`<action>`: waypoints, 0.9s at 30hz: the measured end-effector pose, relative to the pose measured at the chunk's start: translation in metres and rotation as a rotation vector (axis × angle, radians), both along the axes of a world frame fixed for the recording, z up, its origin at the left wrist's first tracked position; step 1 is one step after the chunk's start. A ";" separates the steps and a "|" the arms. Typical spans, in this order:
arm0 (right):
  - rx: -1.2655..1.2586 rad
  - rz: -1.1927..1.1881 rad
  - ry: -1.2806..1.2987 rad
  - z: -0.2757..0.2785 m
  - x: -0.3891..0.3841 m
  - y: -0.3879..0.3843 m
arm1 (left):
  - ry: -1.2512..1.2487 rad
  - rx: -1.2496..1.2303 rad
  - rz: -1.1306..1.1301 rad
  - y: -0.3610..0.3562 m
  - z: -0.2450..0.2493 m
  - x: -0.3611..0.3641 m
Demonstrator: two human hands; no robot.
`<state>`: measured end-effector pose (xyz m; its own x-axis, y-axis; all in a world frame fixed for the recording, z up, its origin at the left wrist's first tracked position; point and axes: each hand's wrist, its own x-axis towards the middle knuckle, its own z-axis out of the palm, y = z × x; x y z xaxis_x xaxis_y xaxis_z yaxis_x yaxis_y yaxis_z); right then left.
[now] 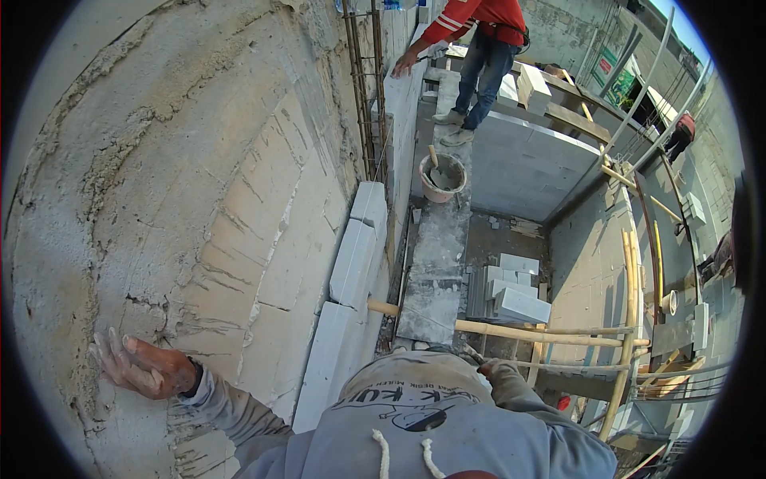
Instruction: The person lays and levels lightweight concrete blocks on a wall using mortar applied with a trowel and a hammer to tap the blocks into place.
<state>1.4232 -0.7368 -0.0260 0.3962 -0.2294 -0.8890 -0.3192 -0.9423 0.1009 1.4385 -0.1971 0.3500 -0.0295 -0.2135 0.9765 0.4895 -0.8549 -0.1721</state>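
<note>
My left hand (148, 369) is open, fingers spread, against the rough mortar-streaked wall (215, 199) on the left. My right hand (496, 370) is low beside my body, close to a horizontal bamboo pole (542, 337). Its fingers look closed around something dark and thin, which is too small and partly hidden to name. Between my arms runs a course of white blocks (351, 263) along the wall top. Ahead, a bucket (442, 177) of grey mortar with a wooden-handled trowel (436, 164) stands on the scaffold plank (435, 271).
A co-worker in a red top (483, 48) stands farther along the plank, one hand on the block wall. Steel rebar (367, 96) rises beside the wall. Below right lie stacked white blocks (519, 295). Bamboo scaffolding (630, 279) and other people are at the right.
</note>
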 end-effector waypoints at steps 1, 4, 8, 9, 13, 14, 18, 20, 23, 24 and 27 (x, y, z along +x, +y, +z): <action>-0.008 0.015 -0.006 0.007 0.004 0.006 | 0.011 -0.035 0.034 0.003 -0.003 0.000; 0.007 -0.112 0.131 0.001 -0.002 0.011 | 0.015 -0.057 0.047 0.007 -0.006 0.005; -0.008 -0.047 0.228 -0.032 -0.014 0.011 | -0.004 -0.028 0.111 0.012 -0.005 0.008; 0.023 0.011 0.254 -0.029 -0.019 0.015 | 0.012 -0.029 0.115 0.014 -0.005 0.007; -0.037 -0.080 0.209 -0.013 -0.012 0.031 | -0.030 -0.017 0.027 0.012 -0.007 0.009; -0.048 -0.093 0.205 -0.015 -0.011 0.033 | -0.027 -0.017 0.047 0.011 -0.007 0.009; 0.007 -0.067 0.235 -0.039 -0.005 0.028 | -0.036 -0.026 -0.040 0.009 -0.008 0.005; -0.007 -0.078 0.153 0.005 0.006 0.048 | -0.047 -0.105 -0.024 0.006 -0.011 0.005; 0.007 -0.037 0.051 -0.015 0.012 0.042 | -0.045 -0.112 -0.035 0.012 -0.014 0.002; -0.007 -0.056 0.035 -0.026 0.013 0.039 | -0.050 -0.116 -0.040 0.013 -0.014 0.002; -0.018 -0.131 0.046 -0.030 0.008 0.035 | -0.019 -0.082 -0.060 0.013 -0.015 -0.001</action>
